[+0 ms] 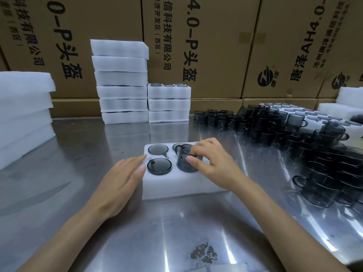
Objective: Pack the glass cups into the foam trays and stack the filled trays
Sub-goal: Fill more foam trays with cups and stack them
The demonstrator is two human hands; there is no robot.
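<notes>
Mid-packing, the right hand (208, 161) pinches a smoky glass cup (185, 160) into the foam tray (176, 185) steadied by the flat left hand (119, 179); seating it comes next, though remaining pockets seem hidden.

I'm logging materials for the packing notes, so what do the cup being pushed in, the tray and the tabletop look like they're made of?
The cup held by the right hand looks like smoke-grey glass: see-through and glossy. The tray looks like white foam, matte, with soft rounded edges. The tabletop seems to be brushed steel, grey and reflective, though it could be another metal.
</notes>
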